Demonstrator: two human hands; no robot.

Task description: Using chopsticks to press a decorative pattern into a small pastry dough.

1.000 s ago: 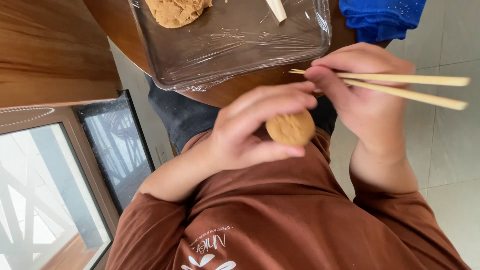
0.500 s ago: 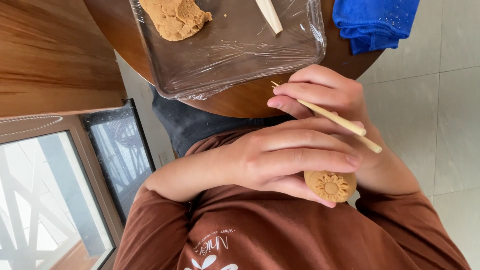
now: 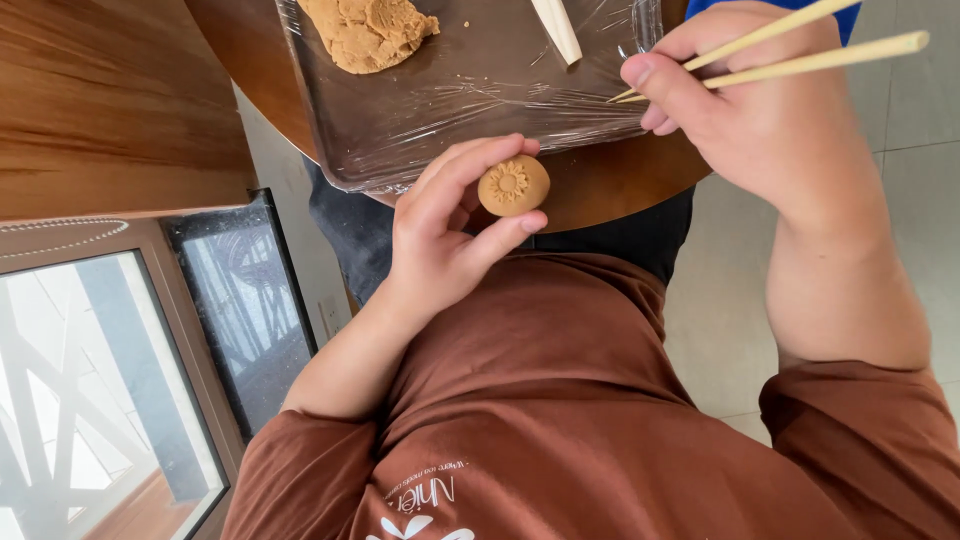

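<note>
The left hand [image 3: 440, 240] pinches a small round dough disc [image 3: 513, 185] by its rim, thumb below and fingertips above, so that the patterned face is left uncovered; the hold is closed only as far as the disc's thickness allows. The disc sits just off the near edge of the wrapped tray [image 3: 480, 120], over the rim of the round wooden table [image 3: 600, 195]. Its flower-like imprint faces up toward the camera; being round, it shows no clear long axis. The right hand [image 3: 760, 120], beside the tray's right end, is closed around a pair of chopsticks [image 3: 800, 45], held like a pencil, apparently for fine control. Their long axis runs nearly level, tips toward the tray, butts pointing away from it. On the tray's far part lie a dough lump [image 3: 365, 30] and a pale stick [image 3: 556, 28].
</note>
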